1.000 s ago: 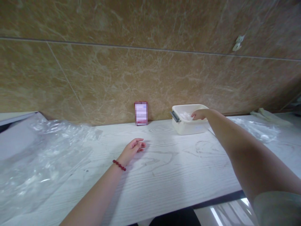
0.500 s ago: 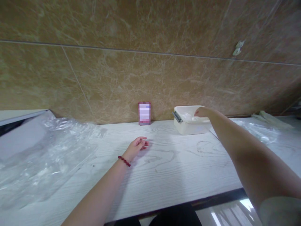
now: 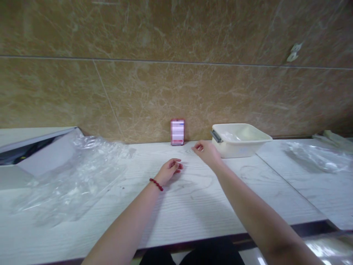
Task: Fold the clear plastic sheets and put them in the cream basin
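Observation:
My left hand (image 3: 170, 170) rests on the white wood-grain table (image 3: 176, 209), fingers loosely bent and apart, with nothing visible in it. A dark red bead bracelet (image 3: 156, 184) circles that wrist. Over the table, just left of the cream plastic bin (image 3: 237, 149), is my right hand (image 3: 208, 151), its thumb and fingertips pinched together. Whatever it may hold is too small or too clear to make out. The bin has a grey latch on its left end, and some clear plastic shows inside.
A phone (image 3: 177, 132) leans upright against the brown tiled wall (image 3: 154, 99). Crumpled clear plastic bags (image 3: 79, 176) cover the left side, beside an open white box (image 3: 49, 151). More clear plastic (image 3: 320, 156) lies at right. The table's dark front edge (image 3: 311, 227) runs below.
My right hand has come out of the bin and moved left, fingers pinched. The left hand keeps its place on the table. The view has shifted slightly to the left.

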`<state>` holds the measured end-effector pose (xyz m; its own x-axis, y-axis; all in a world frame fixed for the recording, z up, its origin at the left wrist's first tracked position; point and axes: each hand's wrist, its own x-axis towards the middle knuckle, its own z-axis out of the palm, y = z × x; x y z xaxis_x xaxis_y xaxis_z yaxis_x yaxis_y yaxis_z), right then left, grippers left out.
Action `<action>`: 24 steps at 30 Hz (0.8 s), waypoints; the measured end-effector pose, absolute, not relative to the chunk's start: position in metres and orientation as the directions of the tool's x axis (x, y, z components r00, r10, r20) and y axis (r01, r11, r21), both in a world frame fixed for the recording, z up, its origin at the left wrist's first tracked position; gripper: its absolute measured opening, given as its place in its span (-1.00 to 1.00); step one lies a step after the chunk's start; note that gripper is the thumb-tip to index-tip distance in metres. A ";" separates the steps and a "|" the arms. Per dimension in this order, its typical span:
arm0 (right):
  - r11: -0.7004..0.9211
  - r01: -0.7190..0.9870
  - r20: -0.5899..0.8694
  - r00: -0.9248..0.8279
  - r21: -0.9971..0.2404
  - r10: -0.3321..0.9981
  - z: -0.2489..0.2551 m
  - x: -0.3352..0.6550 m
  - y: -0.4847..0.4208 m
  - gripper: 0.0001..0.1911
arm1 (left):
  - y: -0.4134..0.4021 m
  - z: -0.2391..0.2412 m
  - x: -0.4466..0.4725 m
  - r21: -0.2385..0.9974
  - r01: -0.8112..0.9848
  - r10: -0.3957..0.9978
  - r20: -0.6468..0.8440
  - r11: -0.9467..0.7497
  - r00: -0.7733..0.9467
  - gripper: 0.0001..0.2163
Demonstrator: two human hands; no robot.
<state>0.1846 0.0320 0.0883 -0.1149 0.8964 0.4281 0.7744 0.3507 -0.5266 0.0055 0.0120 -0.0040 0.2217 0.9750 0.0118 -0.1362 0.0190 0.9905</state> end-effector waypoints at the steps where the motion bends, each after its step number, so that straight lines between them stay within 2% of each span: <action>1: 0.350 0.750 0.394 -0.130 -0.561 0.910 0.076 0.173 0.028 -0.88 | 0.012 -0.004 0.006 0.991 -0.132 0.976 0.013 0.016 0.215 -0.70; 5: 0.386 0.681 0.359 -0.190 -0.622 0.914 0.040 0.144 0.023 -0.86 | 0.014 -0.006 0.006 0.993 -0.118 0.974 0.053 -0.028 0.220 -0.73; 12: 0.483 0.577 0.426 -0.243 -0.658 0.872 0.010 0.139 0.025 -0.85 | 0.016 -0.009 0.007 0.991 -0.122 0.965 0.092 -0.063 0.247 -0.78; 17: 0.451 0.466 0.387 -0.232 -0.761 0.893 0.000 0.136 0.027 -0.88 | 0.015 -0.008 0.008 0.989 -0.133 0.964 0.098 -0.067 0.247 -0.79; 24: 0.417 0.395 0.342 -0.248 -0.819 0.907 -0.002 0.135 0.027 -0.91 | 0.014 -0.008 0.006 0.991 0.011 0.964 0.130 -0.136 0.233 -0.82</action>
